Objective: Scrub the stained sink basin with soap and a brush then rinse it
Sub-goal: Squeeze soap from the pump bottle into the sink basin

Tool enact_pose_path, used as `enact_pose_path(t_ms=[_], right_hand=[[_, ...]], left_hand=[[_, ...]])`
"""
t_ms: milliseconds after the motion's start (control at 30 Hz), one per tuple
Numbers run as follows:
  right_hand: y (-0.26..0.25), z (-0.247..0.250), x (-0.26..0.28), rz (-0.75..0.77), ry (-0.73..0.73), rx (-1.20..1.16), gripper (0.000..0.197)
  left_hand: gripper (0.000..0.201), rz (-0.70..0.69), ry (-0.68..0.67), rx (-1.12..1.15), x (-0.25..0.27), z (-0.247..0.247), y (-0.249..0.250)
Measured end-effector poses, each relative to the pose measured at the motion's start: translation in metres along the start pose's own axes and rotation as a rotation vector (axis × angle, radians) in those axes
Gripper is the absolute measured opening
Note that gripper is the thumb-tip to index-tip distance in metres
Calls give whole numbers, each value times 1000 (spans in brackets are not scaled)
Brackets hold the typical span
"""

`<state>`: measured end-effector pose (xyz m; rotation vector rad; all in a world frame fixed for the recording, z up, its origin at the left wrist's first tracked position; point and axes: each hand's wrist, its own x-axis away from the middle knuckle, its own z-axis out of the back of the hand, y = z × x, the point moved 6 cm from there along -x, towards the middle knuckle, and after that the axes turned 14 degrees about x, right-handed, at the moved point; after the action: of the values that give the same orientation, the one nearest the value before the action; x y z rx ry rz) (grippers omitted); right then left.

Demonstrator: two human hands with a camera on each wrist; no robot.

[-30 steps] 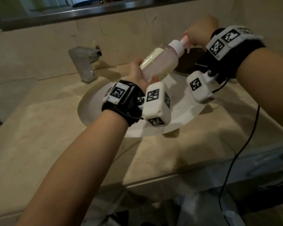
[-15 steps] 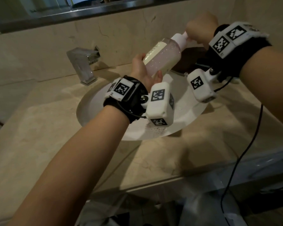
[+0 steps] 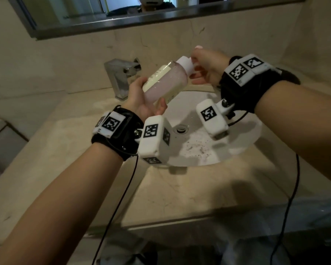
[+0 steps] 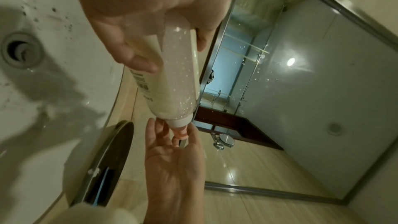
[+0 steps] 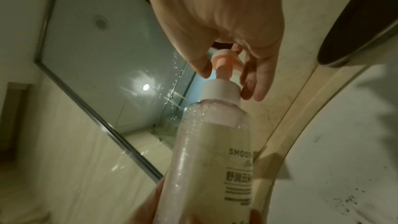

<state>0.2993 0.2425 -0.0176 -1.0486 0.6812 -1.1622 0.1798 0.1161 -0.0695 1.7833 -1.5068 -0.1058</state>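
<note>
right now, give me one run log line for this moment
step: soap | left hand: grips soap bottle, tilted over sink basin | right hand: fingers at pump head | basin: dark specks, unscrubbed

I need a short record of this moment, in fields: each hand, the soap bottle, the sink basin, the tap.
left hand: grips the lower body of the soap bottle
right hand: fingers around the pink pump head
bottle: tilted over the basin, pump end raised toward the wall, wet with droplets
sink basin: white, dark specks near the front, drain open
tap: no water seen running
brush: not identifiable
</note>
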Motion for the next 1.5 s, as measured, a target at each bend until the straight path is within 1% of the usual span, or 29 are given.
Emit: enact_pose_path(t_ms=[67,100,167,233,333,400,433,500,567,600,667,700,767,833,867,933,967,1067,1133,1233,1300,1400,1500], right_hand=[[-9,-15,5,11,9,-7,15],[-13,-23,6,25,17,-10,17],[-19,-39,11,49,-7,-16,27],[-24,-60,17,66,-115,-56,36],[-34,-95,29,38,-298,-152,53],[-44,-112,36,58,-347,-118,65],[-49,-119,37,80,-354,-96,68],[-59,-132,40,120,-355,-97,68],[-67,-145,40,134,-337,-125,67],[-69,-150,40,140,-326,-131,62],[-77,-163,39,171,-298,-113,45],[-82,-168,37,187,-277,-105,40],[-91,-177,35,230,-230,-80,47],[-100,-185,34,311,-179,-4,59],[-105,-188,34,365,-144,57,61],[-112,-195,35,472,-76,187,59],[-114,-199,34,508,-59,241,55],[-115,-208,26,542,-36,325,51],[-114,-214,19,540,-45,361,52],[-110,-226,14,553,-92,437,58],[-108,-234,14,558,-131,506,53],[-111,-245,14,596,-193,564,43],[-112,-245,13,604,-209,576,42]], left_hand=[[30,-10,-3,2,4,11,10],[30,-16,8,1,6,17,15],[32,-42,36,9,9,29,27],[32,-68,42,28,12,40,39],[29,-108,72,25,19,56,57],[33,-134,96,-9,23,68,68],[35,-143,101,-21,24,75,75],[37,-135,103,-39,23,89,90],[38,-109,104,-109,20,104,104],[37,-96,105,-162,21,108,108],[39,-99,125,-241,21,118,118],[41,-112,135,-272,21,121,123],[37,-195,182,-376,22,129,134],[30,-339,268,-537,24,135,147],[31,-418,318,-612,24,138,154],[42,-553,390,-717,22,143,167],[45,-578,395,-758,19,145,171],[49,-562,351,-802,9,146,173],[54,-577,332,-815,4,144,173],[66,-631,348,-878,-3,140,175],[74,-652,343,-908,-8,137,175],[79,-632,290,-886,-15,129,171],[83,-631,289,-838,-21,125,168]])
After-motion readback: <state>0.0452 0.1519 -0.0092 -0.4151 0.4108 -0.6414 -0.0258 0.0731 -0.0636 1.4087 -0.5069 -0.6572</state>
